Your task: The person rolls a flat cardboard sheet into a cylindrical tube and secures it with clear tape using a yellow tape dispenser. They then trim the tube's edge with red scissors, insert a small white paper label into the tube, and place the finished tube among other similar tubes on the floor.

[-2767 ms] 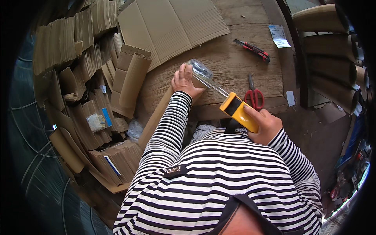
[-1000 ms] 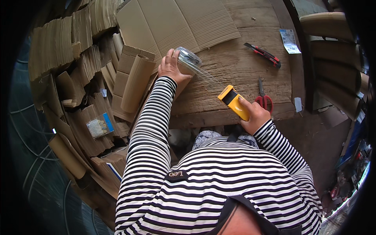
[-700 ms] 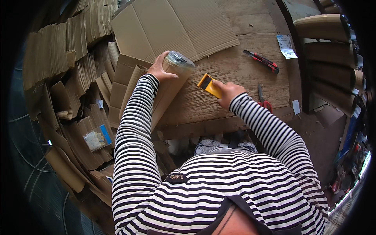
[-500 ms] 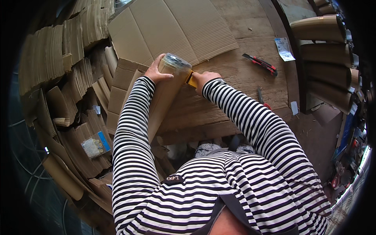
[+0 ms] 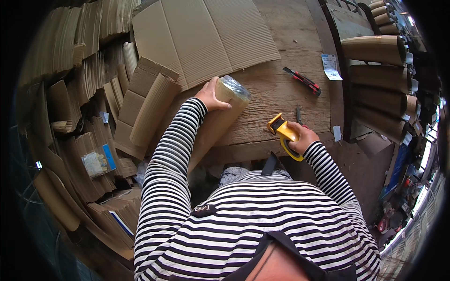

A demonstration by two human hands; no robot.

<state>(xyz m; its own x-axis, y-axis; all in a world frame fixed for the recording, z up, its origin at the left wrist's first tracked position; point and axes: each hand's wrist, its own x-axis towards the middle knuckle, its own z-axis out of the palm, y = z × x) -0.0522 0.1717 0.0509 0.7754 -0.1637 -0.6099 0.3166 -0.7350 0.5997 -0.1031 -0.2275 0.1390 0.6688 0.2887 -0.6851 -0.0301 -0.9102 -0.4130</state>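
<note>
The shirt is striped black and white, its collar plain black. The trousers are mottled white and grey. The tape gun is yellow and black. The tube is tan, as is the faintly ribbed cardboard. The knife is red and black, the grained table brown, the label white with blue.

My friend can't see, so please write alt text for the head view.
A person's left hand holds a brown cardboard tube with a clear plastic end; the right hand holds a yellow tape dispenser. A cutter lies on the wooden table.
</note>
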